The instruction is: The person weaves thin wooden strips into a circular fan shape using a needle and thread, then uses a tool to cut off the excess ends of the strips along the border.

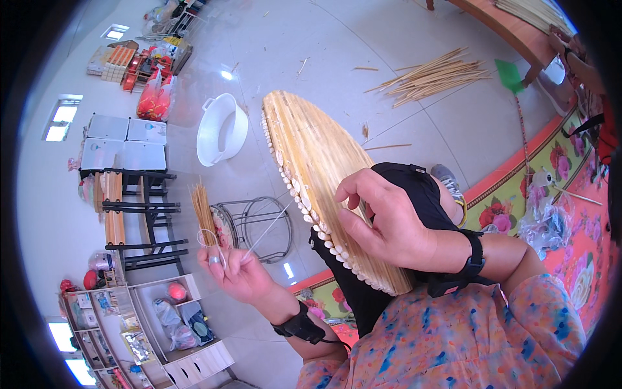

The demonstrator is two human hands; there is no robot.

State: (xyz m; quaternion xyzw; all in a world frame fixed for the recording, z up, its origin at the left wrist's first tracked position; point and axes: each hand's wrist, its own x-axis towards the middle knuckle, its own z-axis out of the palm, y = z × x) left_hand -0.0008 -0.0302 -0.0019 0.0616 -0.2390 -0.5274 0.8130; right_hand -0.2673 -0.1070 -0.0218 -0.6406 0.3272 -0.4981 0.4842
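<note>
A tilted disc of straw-coloured stalks [317, 146] rests against my lap, its cut stalk ends showing as a pale row along the left edge. My left hand [243, 277], wearing a ring, is closed in a pinch on a white thread [269, 225]. The thread runs taut up to the disc's edge, and a loose loop of it hangs by the fingers. My right hand [398, 223] lies over the disc's face with bent fingers. Its thumb and forefinger are apart with nothing visible between them; the other fingers are partly hidden.
A bundle of thin stalks [205, 211] stands beside a round metal stool frame [290, 236]. Beyond are a white basin [236, 133] and a stalk pile [434, 78] on the floor. At right, another person's hand [558, 42] is by an orange table [495, 29], near a green fly swatter [509, 76].
</note>
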